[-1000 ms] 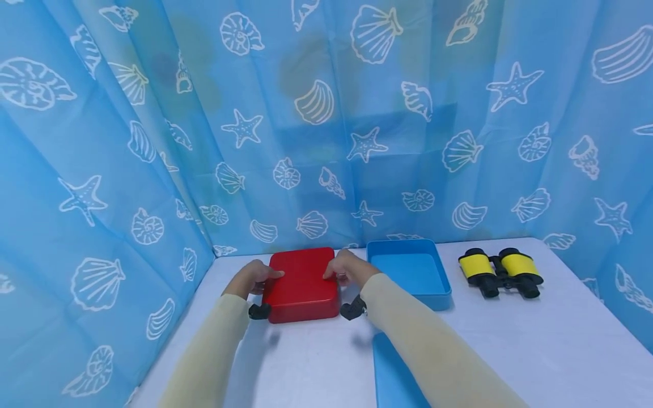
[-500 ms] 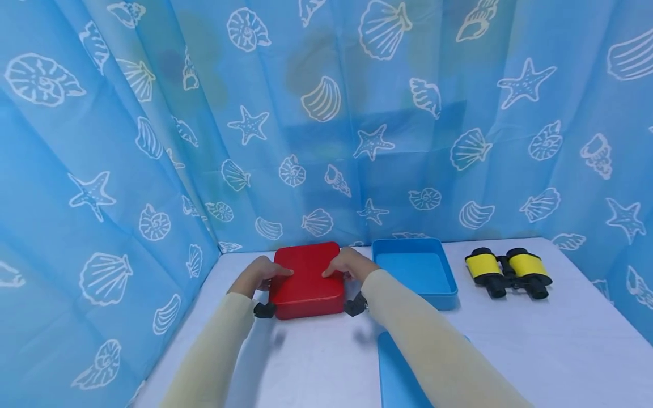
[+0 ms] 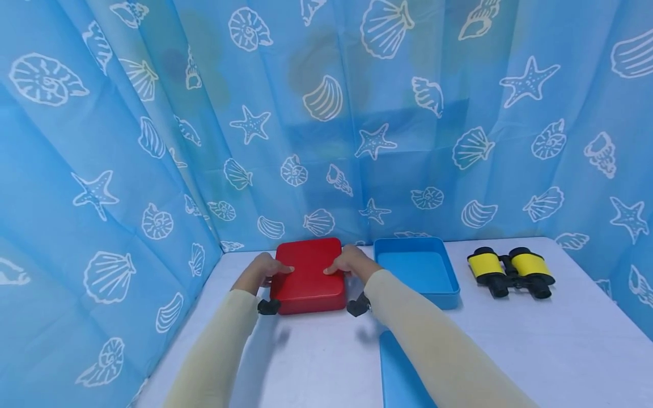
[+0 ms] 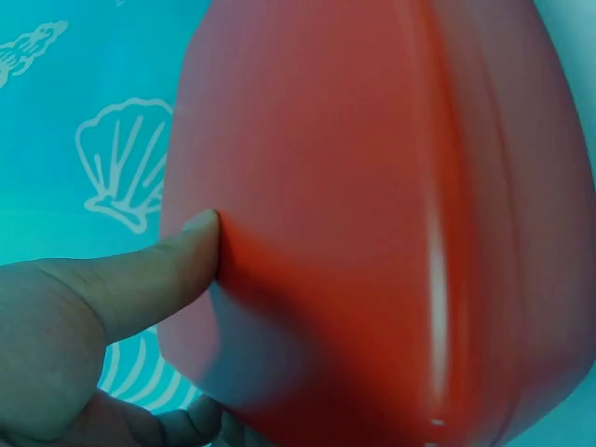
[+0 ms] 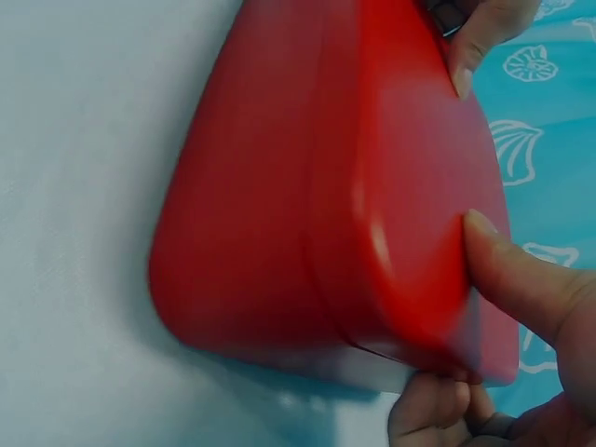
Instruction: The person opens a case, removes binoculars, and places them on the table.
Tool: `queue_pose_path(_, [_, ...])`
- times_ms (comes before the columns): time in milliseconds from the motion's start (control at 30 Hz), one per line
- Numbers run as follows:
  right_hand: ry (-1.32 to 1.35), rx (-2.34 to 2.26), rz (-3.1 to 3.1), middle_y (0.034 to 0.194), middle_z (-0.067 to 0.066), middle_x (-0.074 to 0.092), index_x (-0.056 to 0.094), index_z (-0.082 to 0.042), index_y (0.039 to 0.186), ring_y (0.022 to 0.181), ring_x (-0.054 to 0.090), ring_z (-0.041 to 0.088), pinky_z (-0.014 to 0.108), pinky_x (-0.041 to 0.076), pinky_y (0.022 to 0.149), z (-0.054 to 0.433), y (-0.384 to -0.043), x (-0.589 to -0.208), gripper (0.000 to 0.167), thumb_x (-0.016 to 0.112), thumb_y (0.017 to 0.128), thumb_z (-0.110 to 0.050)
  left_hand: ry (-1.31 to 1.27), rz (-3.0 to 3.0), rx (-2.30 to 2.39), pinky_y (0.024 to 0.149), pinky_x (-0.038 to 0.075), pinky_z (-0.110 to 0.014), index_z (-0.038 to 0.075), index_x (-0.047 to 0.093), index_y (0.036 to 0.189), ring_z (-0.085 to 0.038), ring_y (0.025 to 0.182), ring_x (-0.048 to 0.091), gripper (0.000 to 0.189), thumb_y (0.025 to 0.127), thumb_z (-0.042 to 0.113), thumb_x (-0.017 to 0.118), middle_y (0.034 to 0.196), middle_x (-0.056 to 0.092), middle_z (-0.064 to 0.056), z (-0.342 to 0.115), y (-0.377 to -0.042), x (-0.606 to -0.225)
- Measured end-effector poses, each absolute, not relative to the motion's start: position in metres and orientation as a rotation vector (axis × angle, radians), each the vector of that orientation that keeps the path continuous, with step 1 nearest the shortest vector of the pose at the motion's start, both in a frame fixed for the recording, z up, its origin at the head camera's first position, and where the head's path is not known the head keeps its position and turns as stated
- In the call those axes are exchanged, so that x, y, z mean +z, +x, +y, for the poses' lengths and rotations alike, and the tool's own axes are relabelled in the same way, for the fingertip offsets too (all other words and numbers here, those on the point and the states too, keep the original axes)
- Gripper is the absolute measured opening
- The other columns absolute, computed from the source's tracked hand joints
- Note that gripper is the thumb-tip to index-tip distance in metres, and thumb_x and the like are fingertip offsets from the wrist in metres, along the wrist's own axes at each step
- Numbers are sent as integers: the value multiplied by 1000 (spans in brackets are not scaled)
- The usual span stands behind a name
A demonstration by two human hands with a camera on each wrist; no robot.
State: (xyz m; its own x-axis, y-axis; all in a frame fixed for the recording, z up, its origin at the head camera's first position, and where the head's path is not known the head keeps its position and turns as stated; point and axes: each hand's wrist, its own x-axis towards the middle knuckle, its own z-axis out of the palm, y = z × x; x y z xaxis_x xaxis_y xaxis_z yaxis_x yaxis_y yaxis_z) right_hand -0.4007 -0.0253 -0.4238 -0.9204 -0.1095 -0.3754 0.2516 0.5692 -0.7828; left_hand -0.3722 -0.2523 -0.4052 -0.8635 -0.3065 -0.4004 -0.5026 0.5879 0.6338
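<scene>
Left hand: grasping, thumb on the top face, fingers at the side. Thumb pressure should be moderate; the glossy finish may slip.

Glossy red square box with rounded corners, material undetermined: on the white cloth-covered table, between the hands. A seam runs below its top. Whether the cloth bears its full weight cannot be confirmed.

Right hand: grasping the opposite side, thumb on top, fingers curled at the side. Both hands should press equally, since uneven force could skew the box.

Flat light-blue piece: partly hidden by the pale cream cloth right sleeve, which should not drag on it.

Shallow blue rectangular tray: near the right hand; elbow room advised.

Yellow-and-black binoculars: well apart, judged no hindrance.
</scene>
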Motion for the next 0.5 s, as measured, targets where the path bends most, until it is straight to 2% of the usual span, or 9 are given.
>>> queue_pose_path(200, [62, -1287, 2414, 113, 15, 56, 46, 0, 128, 103, 56, 32, 42, 56, 79, -24, -405, -421, 74, 89, 69, -13, -682, 2560, 1150, 84, 54, -47, 3, 45, 129, -38, 106, 56, 85, 60, 18, 93, 120, 56, -17, -253, -376, -402])
queue_pose_path(500, [61, -1322, 2359, 113, 15, 56, 45, 0, 129, 106, 55, 33, 43, 55, 83, -26, -407, -426, 73, 87, 70, -8, -686, 2529, 1187, 87, 53, -48, 2, 43, 131, -40, 109, 54, 86, 62, 17, 92, 123, 55, -18, -257, -378, -409])
